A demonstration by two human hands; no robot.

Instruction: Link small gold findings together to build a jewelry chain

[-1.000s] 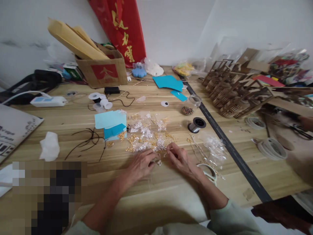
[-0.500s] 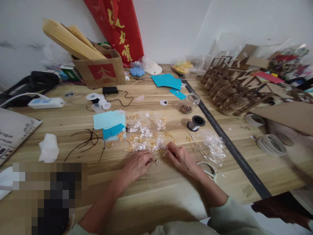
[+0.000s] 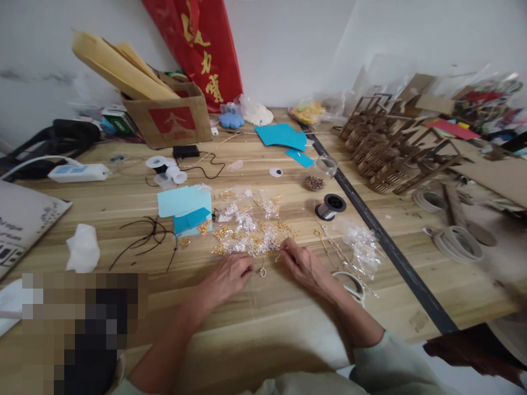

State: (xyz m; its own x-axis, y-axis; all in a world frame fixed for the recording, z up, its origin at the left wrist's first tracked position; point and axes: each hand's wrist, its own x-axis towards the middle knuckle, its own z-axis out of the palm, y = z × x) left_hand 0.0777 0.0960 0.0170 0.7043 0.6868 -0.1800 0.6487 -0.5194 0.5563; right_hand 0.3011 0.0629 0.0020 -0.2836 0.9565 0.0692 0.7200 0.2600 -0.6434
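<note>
My left hand [image 3: 231,274] rests on the wooden table with its fingers curled together; what they hold, if anything, is too small to make out. Just right of its fingertips lies a small pale ring-shaped charm or clasp [image 3: 262,272] with a thin strand. My right hand [image 3: 303,264] is closed in a pinch, and a tiny pale bit shows at its fingertips. In front of both hands spread gold and silver jewelry findings [image 3: 252,241], some on clear plastic. Thin chains [image 3: 329,244] lie beyond my right wrist, near a pale round coil [image 3: 349,286].
A wire spool [image 3: 330,207], a jar of beads [image 3: 316,181] and crumpled clear bags [image 3: 362,247] stand to the right. Blue paper sheets [image 3: 183,202] and black cord [image 3: 148,236] lie left. Wooden frames [image 3: 387,148] and a cardboard box [image 3: 168,120] are at the back.
My left fingers have drawn slightly left, and the ring-shaped piece has shifted a little left. My right hand has hardly moved.
</note>
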